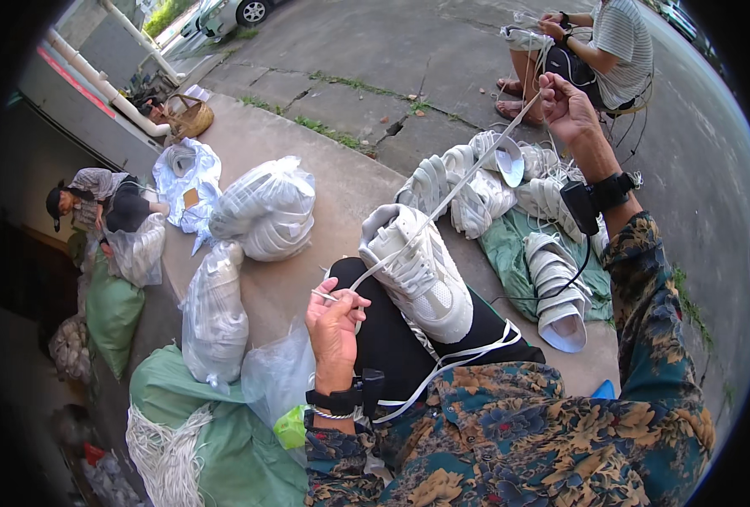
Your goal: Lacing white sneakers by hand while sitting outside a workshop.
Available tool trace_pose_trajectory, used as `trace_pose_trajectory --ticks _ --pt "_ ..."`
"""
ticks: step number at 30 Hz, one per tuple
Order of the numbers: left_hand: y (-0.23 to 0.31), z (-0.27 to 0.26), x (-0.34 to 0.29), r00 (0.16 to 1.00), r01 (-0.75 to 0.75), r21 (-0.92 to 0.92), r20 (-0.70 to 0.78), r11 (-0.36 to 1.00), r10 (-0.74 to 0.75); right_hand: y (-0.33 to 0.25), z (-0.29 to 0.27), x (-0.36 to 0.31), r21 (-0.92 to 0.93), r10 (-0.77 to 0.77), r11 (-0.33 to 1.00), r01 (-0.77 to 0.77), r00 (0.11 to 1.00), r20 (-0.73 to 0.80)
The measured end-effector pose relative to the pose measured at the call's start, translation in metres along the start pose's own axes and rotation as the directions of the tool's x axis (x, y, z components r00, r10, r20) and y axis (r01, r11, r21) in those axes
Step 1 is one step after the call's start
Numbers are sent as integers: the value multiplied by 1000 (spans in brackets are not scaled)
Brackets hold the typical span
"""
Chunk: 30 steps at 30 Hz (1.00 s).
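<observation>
A white sneaker rests on my lap over black cloth, its toe toward me and laces partly threaded. A flat white shoelace stretches taut across the shoe between my hands. My right hand, raised far out to the right, pinches its upper end. Beside the shoe's left side, my left hand is closed on the lower part of the lace. A thin pale stick-like piece also shows between its fingers; its kind is unclear. Another loose lace trails over my lap.
Stacked shoe uppers lie on a green sack at right. Filled clear bags stand left, near white laces on another green sack. One person sits at far right, another at left. A wicker basket stands behind.
</observation>
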<state>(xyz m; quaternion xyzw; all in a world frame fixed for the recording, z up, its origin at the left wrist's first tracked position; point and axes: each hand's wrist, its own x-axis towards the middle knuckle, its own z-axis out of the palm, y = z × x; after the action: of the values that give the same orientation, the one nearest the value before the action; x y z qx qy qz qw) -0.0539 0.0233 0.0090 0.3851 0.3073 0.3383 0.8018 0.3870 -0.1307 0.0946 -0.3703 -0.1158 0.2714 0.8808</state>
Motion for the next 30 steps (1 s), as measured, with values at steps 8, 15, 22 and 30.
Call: trace_pose_trajectory --ticks 8,15,22,30 --pt "58 -144 -27 828 -268 -321 -559 908 47 46 26 -17 -104 166 979 -173 983 -79" --pt "81 -241 -81 516 -481 -206 -852 852 86 54 42 -17 -133 151 978 -158 987 -58" --pt "56 -230 -76 560 -308 -13 -811 951 171 54 39 -10 -199 182 964 -175 983 19" --pt "9 -56 11 896 -205 725 -132 658 424 -29 -28 21 -228 -101 972 64 983 -152"
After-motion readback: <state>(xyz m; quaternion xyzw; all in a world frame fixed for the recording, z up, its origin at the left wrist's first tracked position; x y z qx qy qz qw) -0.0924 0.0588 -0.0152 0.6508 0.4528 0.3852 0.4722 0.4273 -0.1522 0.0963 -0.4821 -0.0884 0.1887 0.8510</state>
